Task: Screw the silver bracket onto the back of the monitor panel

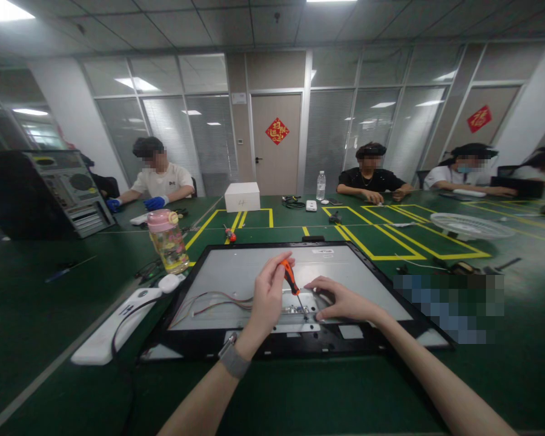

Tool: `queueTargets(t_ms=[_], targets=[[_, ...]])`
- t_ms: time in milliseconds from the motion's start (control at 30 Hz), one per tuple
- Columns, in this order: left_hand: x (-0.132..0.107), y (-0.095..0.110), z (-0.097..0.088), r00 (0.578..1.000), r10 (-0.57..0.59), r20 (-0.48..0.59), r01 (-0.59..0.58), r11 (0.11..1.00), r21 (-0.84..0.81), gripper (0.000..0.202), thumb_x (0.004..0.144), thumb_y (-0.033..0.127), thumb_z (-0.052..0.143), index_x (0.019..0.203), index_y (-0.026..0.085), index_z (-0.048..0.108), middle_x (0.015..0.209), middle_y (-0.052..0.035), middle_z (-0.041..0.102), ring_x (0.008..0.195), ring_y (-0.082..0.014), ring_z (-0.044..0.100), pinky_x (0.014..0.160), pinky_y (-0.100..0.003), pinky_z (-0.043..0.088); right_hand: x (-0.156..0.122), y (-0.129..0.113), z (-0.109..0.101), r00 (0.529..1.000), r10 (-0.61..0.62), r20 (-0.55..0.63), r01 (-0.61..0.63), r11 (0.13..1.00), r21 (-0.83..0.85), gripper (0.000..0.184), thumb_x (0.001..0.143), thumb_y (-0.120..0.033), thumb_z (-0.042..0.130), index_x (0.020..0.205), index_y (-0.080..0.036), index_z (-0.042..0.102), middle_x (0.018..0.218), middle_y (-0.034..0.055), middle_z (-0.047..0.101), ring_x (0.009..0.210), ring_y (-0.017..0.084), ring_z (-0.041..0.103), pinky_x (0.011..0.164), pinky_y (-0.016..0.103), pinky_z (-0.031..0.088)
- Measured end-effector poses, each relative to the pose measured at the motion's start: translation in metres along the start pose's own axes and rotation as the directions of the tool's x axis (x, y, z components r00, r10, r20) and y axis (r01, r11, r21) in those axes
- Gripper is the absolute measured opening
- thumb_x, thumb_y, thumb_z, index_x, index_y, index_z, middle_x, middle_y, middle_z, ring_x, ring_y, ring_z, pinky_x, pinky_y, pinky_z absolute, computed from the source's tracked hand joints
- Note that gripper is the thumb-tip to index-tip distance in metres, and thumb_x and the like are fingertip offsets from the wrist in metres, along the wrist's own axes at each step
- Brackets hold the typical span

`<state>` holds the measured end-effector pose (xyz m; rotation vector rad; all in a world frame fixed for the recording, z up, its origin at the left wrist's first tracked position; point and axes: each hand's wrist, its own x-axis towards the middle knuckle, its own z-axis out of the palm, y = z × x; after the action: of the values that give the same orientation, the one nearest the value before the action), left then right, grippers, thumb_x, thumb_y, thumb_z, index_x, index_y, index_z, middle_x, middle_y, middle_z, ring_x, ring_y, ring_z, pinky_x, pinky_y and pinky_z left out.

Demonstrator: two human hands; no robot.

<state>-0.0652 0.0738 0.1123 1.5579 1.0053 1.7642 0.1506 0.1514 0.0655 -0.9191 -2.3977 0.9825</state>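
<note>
My left hand (269,290) is closed around the orange and black handle of a screwdriver (290,278). Its shaft slants down to a metal bracket (295,310) on the back of a flat display panel (236,266), which lies on the table. My right hand (338,300) rests over the bracket's right side, thumb and fingers apart near the screwdriver's tip. Whether a small part sits under those fingers is hidden. Thin wires (213,298) run from the bracket toward the panel's left edge.
A white power bank (113,327) with a black cable and a pink-lidded bottle (168,242) stand left. A computer case (45,194) is farther left. Beyond are a white box (242,197), a clear round tray (470,225) and several seated people.
</note>
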Motion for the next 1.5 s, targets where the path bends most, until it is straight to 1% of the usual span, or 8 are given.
queueTargets(t_ms=[133,333,500,667,833,1033,1233,1500], targets=[[-0.0004,0.0022,0.0,1.0,0.006,0.031,-0.005,0.999,-0.035,0.029,0.095,0.032,0.05,0.114,0.02,0.07,0.109,-0.0078,0.071,0.108,-0.0222,0.065,0.096,-0.034,0.048,-0.0007,-0.0028,-0.0008,1.0,0.009,0.006,-0.009,1.0,0.006,0.072,0.067,-0.051,0.082,0.13,-0.025,0.061,0.131,0.0097,0.054,0.121,0.033,0.052,0.108,0.047,0.039],[-0.0021,-0.0004,0.002,0.997,0.078,0.009,-0.079,0.992,0.095,0.018,0.089,0.029,0.061,0.101,0.022,0.073,0.094,-0.0039,0.061,0.085,-0.0171,0.061,0.081,-0.029,0.049,-0.0003,-0.0017,-0.001,1.0,-0.003,0.011,0.003,1.0,0.009,0.071,0.068,-0.049,0.082,0.131,-0.024,0.06,0.13,0.01,0.054,0.121,0.032,0.052,0.108,0.047,0.038],[-0.0017,0.0011,0.0024,0.997,0.072,0.019,-0.073,0.995,0.074,0.028,0.097,0.03,0.047,0.112,0.022,0.07,0.102,-0.0053,0.063,0.095,-0.0183,0.061,0.086,-0.03,0.048,0.0002,-0.0003,-0.0009,1.0,-0.016,0.006,0.016,1.0,0.008,0.072,0.068,-0.05,0.082,0.131,-0.024,0.06,0.13,0.0098,0.054,0.122,0.032,0.051,0.108,0.046,0.039],[-0.0002,0.0001,0.0016,0.996,0.077,-0.046,-0.071,0.989,0.133,0.016,0.088,0.029,0.063,0.097,0.021,0.074,0.089,-0.0023,0.058,0.08,-0.0155,0.058,0.077,-0.027,0.048,-0.0002,-0.0026,-0.0013,1.0,0.002,0.01,-0.002,1.0,0.017,0.072,0.067,-0.049,0.083,0.131,-0.025,0.06,0.129,0.0096,0.054,0.12,0.031,0.052,0.106,0.045,0.04],[-0.0004,0.0013,0.0004,0.995,0.095,-0.031,-0.092,0.991,0.102,0.028,0.096,0.027,0.046,0.105,0.021,0.072,0.097,-0.0039,0.064,0.093,-0.0176,0.061,0.085,-0.03,0.047,0.0001,-0.0016,-0.0011,1.0,-0.006,0.006,0.006,1.0,0.013,0.071,0.067,-0.047,0.083,0.13,-0.023,0.061,0.129,0.01,0.054,0.12,0.031,0.052,0.107,0.045,0.039],[-0.0027,0.0021,0.0024,0.992,0.101,-0.074,-0.09,0.986,0.143,0.017,0.09,0.031,0.061,0.093,0.021,0.074,0.089,-0.002,0.061,0.082,-0.0153,0.06,0.076,-0.026,0.048,0.0003,0.0002,-0.0007,1.0,-0.011,0.008,0.01,1.0,0.009,0.07,0.068,-0.046,0.083,0.13,-0.024,0.061,0.129,0.0101,0.054,0.121,0.032,0.051,0.109,0.047,0.037],[-0.0032,0.0001,0.0017,0.999,0.041,-0.012,-0.041,0.999,0.032,0.029,0.097,0.03,0.049,0.113,0.02,0.07,0.111,-0.0079,0.07,0.1,-0.0202,0.065,0.09,-0.032,0.048,-0.0002,0.0003,-0.0007,1.0,-0.007,0.006,0.007,1.0,0.013,0.071,0.068,-0.048,0.083,0.131,-0.024,0.06,0.13,0.0099,0.054,0.122,0.032,0.05,0.109,0.046,0.037],[-0.002,-0.0009,0.0022,0.985,0.142,-0.095,-0.13,0.984,0.122,0.01,0.084,0.027,0.068,0.089,0.022,0.075,0.085,-0.0007,0.057,0.076,-0.0136,0.058,0.074,-0.025,0.048,0.0003,-0.0001,-0.0004,1.0,-0.015,0.008,0.015,1.0,0.019,0.071,0.068,-0.049,0.083,0.131,-0.025,0.061,0.13,0.0093,0.055,0.12,0.032,0.052,0.107,0.046,0.04]])
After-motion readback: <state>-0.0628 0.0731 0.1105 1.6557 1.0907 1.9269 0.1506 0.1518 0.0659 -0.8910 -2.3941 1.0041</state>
